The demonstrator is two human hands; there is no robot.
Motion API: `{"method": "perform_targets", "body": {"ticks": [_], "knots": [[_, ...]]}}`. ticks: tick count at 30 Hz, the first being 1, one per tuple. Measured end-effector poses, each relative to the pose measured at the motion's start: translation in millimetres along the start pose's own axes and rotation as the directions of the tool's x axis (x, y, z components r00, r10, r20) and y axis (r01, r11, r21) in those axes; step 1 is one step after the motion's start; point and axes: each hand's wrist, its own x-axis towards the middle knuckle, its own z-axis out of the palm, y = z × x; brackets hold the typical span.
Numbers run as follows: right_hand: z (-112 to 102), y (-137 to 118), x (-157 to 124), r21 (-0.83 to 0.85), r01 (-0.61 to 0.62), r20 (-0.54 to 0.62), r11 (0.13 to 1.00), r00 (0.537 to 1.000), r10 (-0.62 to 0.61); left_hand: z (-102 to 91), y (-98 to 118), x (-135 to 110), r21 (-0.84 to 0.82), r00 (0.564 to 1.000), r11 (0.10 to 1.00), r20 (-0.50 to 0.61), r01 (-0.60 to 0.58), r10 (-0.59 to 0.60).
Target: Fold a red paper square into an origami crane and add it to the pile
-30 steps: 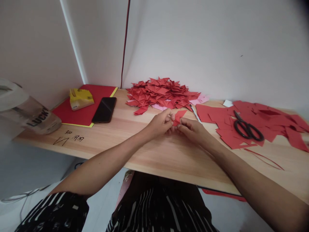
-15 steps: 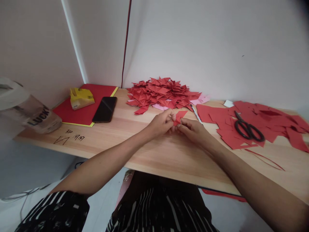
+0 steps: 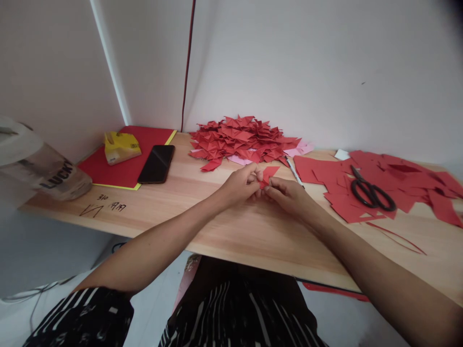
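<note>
Both my hands meet over the middle of the wooden table [image 3: 231, 231] and pinch one small piece of red paper [image 3: 269, 173]. My left hand [image 3: 241, 184] grips its left side with closed fingers. My right hand [image 3: 285, 192] holds the right side between thumb and fingers. The paper's pointed tip sticks up between the two hands. Just behind them lies a heap of folded red paper triangles [image 3: 241, 138], with a few pink ones under its edge.
Flat red paper sheets and scraps [image 3: 398, 185] cover the table's right side, with black scissors [image 3: 372, 193] on top. A pen [image 3: 293, 170] lies beside them. At the left are a black phone [image 3: 156, 164], a yellow packet [image 3: 120, 146] on a red folder [image 3: 137, 144], and a clear jar [image 3: 43, 173].
</note>
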Motion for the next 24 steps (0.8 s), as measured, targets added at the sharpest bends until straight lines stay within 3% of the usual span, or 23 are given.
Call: {"method": "perform_targets", "body": {"ticks": [24], "knots": [[1.2,0.6,-0.7,-0.049,0.035,-0.006,0.998,0.999,-0.035,1.1,4.9,-0.5,0.004,0.998,0.998,-0.004,0.065,-0.065]]}}
